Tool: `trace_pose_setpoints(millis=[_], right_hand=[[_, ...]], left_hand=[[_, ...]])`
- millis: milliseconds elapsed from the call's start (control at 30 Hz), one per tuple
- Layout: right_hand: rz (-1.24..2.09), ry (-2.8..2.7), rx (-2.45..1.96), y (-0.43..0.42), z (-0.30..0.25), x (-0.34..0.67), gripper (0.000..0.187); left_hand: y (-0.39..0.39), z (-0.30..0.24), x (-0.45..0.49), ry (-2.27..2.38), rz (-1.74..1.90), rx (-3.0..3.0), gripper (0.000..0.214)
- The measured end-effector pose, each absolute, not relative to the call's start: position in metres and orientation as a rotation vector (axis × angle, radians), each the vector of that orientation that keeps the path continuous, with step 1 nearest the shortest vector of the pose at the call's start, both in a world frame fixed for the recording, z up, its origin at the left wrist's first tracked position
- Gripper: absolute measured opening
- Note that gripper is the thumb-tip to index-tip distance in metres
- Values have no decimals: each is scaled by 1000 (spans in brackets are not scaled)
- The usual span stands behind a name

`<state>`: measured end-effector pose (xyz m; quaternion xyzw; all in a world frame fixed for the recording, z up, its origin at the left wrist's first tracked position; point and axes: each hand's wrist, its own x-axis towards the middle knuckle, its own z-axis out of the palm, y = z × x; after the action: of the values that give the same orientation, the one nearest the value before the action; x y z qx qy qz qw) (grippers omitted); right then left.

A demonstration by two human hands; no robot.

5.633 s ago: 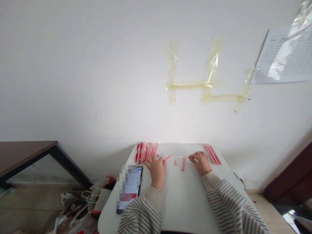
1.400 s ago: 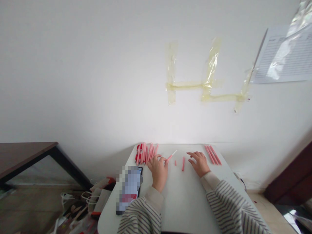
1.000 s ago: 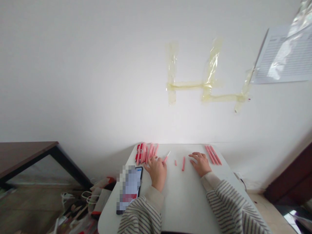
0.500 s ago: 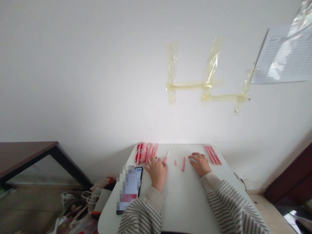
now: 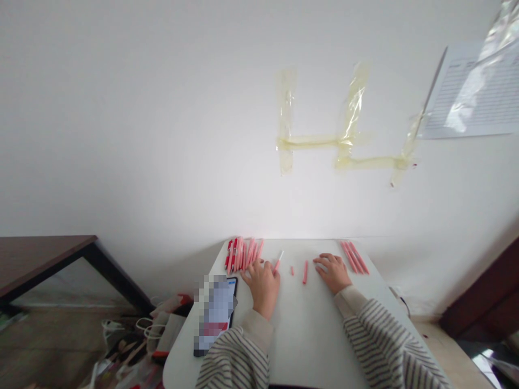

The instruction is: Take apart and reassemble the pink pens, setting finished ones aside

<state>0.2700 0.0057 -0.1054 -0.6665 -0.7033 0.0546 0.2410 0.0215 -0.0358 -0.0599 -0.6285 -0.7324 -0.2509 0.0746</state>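
My left hand [image 5: 263, 286] rests palm down on the white table [image 5: 302, 335], its fingers spread. Against its thumb side lies a pink pen barrel with a white tip [image 5: 278, 261]; I cannot tell whether they touch. The fingertips are close to a row of pink and red pens [image 5: 243, 254]. My right hand [image 5: 333, 271] also lies flat and holds nothing. Between the hands are a small pink pen piece [image 5: 292, 270] and a longer pink pen tube [image 5: 305, 272]. Several pink pen barrels [image 5: 354, 257] lie side by side just beyond my right hand.
A phone [image 5: 217, 316], partly blurred out, lies on the table's left side. The white wall [image 5: 182, 135] rises behind the table, with yellowish tape [image 5: 312, 143] and a taped paper sheet [image 5: 470, 97]. Bags and clutter [image 5: 141, 340] sit on the floor, beside a brown table [image 5: 48, 254].
My left hand has shifted very slightly to the right, and the white-tipped pen barrel beside it has moved a little too. My right hand stays where it was.
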Motion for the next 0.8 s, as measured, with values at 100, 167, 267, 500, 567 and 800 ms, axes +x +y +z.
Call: trace_pose_setpoints(millis=[100,167,267,500,567,800], right_hand=[[145,-1911,-1816,5,-105,269,31],[159,-1912,-1816,5,-105,269,31],[177,-1912,-1819,4,-104,269,32],[144,-1902,-1813,3,-104,268,32],[130,-1899,-1807,3,-104,268,30],[169,-1907,-1816,4,-103,268,31]], left_hand=[[-36,-59,23,-2176,-765,-1894,18],[-36,-58,24,-2167,-786,-1921,18],[-35,-58,28,-2112,-858,-2036,20],[-34,-65,43,-1961,-948,-2277,12],[-34,-67,46,-1972,-933,-2293,12],[-32,-70,51,-1977,-916,-2278,8]])
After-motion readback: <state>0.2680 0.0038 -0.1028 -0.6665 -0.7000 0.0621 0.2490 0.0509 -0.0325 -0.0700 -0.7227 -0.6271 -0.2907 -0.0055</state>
